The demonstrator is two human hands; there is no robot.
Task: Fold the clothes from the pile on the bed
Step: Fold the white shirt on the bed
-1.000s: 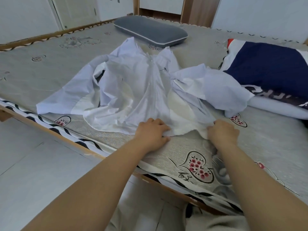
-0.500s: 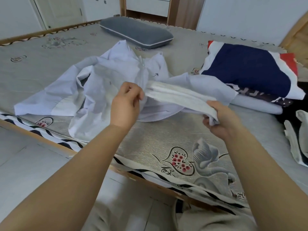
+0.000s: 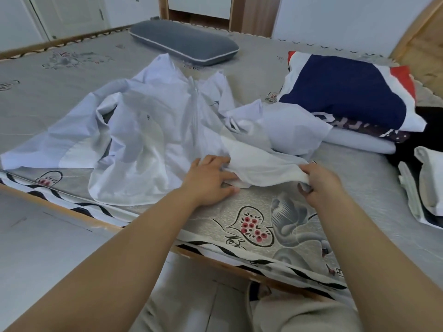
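Head camera, looking forward and down across a bed (image 3: 359,178) covered in a grey patterned sheet with heart and flower prints along its near edge. Two bare forearms reach in from the bottom of the view.

A pale white jacket (image 3: 153,135) with a front zip lies spread out and crumpled across the middle of the bed, its collar pointing to the far side and one sleeve stretched flat to the left. Its near hem sits close to the near edge of the mattress.

The left hand (image 3: 211,182) rests palm down at the jacket's near hem, fingers mostly extended and spread, the fingertips pressing on a fold of the white cloth against the sheet. The right hand (image 3: 318,182) is just to the right of it, fingers curled and pinching the edge of the same bunched fold, lifting it slightly off the bed. The strip of fabric runs between the two hands.

To the far right lies a stack of folded clothes (image 3: 347,101), topped by a navy garment with white and red trim. At the right edge, white clothing (image 3: 429,183) lies over something dark. A grey pillow (image 3: 184,43) lies at the far side of the bed. Pale floor shows at the near left.
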